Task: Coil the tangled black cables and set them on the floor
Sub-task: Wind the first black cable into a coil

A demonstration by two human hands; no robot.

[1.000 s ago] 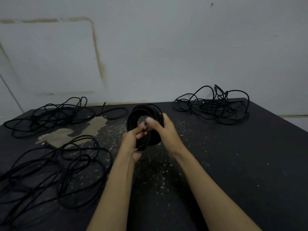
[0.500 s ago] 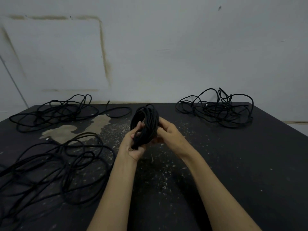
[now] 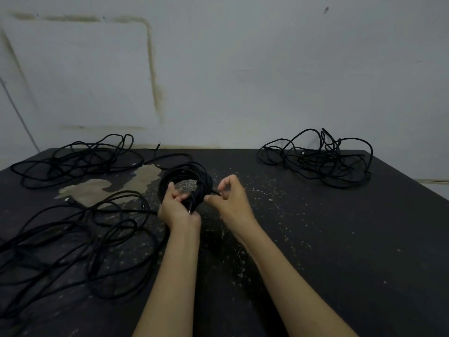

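A black cable wound into a round coil [image 3: 181,175] is held above the dark table [image 3: 340,239]. My left hand [image 3: 176,207] grips the coil's lower part, fingers curled through its hole. My right hand [image 3: 230,198] sits just right of the coil and pinches the cable's loose end between thumb and fingers. Three tangled black cables lie on the table: one at the back left [image 3: 75,160], one at the front left [image 3: 73,242], one at the back right [image 3: 318,156].
The table top is speckled with pale flecks and has a worn tan patch [image 3: 102,186] behind the coil. A stained white wall [image 3: 218,69] rises right behind the table. The table's right edge runs diagonally at the far right.
The coil has turned from edge-on to face me as an open ring. My right hand has come off the bundle and moved right, now pinching the cable's end.
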